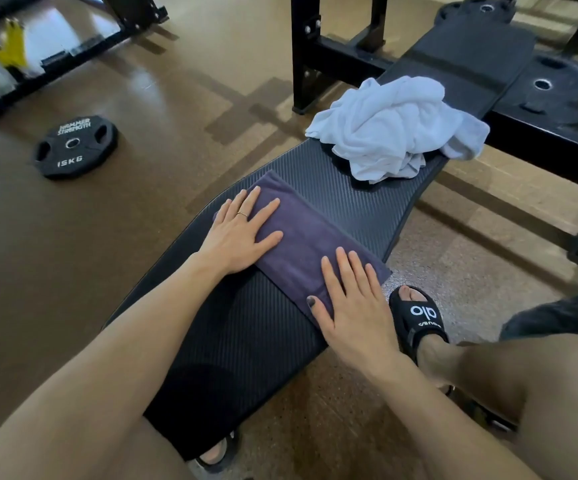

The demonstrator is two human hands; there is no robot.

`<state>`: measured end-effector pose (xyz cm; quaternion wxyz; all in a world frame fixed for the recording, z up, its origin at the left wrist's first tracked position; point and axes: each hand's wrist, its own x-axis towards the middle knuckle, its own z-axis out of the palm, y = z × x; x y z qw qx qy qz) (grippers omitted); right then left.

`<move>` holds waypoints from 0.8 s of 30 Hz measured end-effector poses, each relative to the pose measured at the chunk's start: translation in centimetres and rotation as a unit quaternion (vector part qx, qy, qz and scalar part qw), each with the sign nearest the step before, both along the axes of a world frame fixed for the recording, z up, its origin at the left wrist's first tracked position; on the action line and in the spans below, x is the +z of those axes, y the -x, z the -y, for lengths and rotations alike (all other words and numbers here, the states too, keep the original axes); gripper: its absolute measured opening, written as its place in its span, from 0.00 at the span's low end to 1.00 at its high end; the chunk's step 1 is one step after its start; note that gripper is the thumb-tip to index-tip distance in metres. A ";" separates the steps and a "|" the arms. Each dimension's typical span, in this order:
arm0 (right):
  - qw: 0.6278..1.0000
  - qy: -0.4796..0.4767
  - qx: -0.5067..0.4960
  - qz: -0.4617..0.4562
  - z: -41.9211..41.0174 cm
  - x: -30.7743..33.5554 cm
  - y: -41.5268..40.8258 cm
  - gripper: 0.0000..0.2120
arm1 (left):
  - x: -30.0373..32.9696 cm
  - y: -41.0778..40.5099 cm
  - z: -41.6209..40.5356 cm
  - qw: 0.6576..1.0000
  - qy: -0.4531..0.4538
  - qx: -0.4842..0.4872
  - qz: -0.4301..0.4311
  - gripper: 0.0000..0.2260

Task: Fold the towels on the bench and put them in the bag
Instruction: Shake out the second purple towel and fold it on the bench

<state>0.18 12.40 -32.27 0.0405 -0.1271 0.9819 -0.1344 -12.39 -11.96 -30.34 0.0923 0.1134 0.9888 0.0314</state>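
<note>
A dark purple towel, folded into a long strip, lies across the black bench. My left hand presses flat on its far left end, fingers spread and straight. My right hand lies flat on its near right end, thumb at the towel's edge. Farther along the bench sits a crumpled white towel, untouched. No bag can be made out with certainty; a dark grey shape lies on the floor at the right edge.
A 15 kg weight plate lies on the brown floor to the left. Black rack uprights and more plates stand behind the bench. My feet in black sandals flank the bench.
</note>
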 end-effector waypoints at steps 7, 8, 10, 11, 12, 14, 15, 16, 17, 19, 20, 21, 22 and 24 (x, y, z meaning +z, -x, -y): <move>0.959 0.192 -0.206 0.035 -3.9 1.8 3.0 0.28 | 1.4 -0.6 1.5 0.947 -0.138 0.288 -0.030 0.37; 0.940 0.237 -0.238 0.065 -4.3 1.8 3.7 0.28 | 1.7 -0.4 1.8 0.941 -0.152 0.301 -0.015 0.36; 0.908 0.291 -0.287 0.094 -4.7 2.1 4.6 0.27 | 2.4 0.1 2.1 0.921 -0.207 0.328 0.025 0.31; 0.895 0.307 -0.306 0.108 -4.8 2.2 4.9 0.27 | 2.8 0.3 2.2 0.907 -0.239 0.343 0.048 0.28; 0.884 0.314 -0.322 0.130 -4.8 2.4 5.0 0.27 | 3.1 0.5 2.2 0.894 -0.267 0.354 0.064 0.24; 0.866 0.328 -0.341 0.162 -4.8 2.3 5.3 0.26 | 3.3 0.9 2.1 0.873 -0.310 0.368 0.083 0.16; 0.858 0.337 -0.349 0.171 -4.8 2.4 5.4 0.26 | 3.5 1.0 1.9 0.864 -0.327 0.373 0.089 0.14; 0.853 0.340 -0.354 0.179 -4.9 2.1 5.5 0.26 | 3.7 1.0 1.6 0.859 -0.338 0.375 0.090 0.12; 0.851 0.343 -0.352 0.184 -4.9 2.0 5.6 0.26 | 3.8 1.1 1.5 0.860 -0.340 0.373 0.082 0.12; 0.846 0.349 -0.349 0.201 -4.6 2.8 5.3 0.24 | 4.1 1.2 1.3 0.862 -0.344 0.368 0.060 0.11; 0.840 0.360 -0.348 0.210 -4.1 3.5 4.8 0.22 | 4.3 1.1 1.3 0.857 -0.357 0.367 0.055 0.11; 0.831 0.376 -0.346 0.221 -3.6 4.1 4.1 0.20 | 4.5 1.0 1.4 0.850 -0.374 0.367 0.057 0.13; 0.821 0.391 -0.343 0.236 -3.0 4.5 3.3 0.19 | 4.6 0.9 1.7 0.843 -0.386 0.369 0.060 0.15; 0.806 0.413 -0.328 0.270 -1.8 4.7 1.4 0.18 | 4.7 0.5 2.7 0.844 -0.384 0.371 0.057 0.18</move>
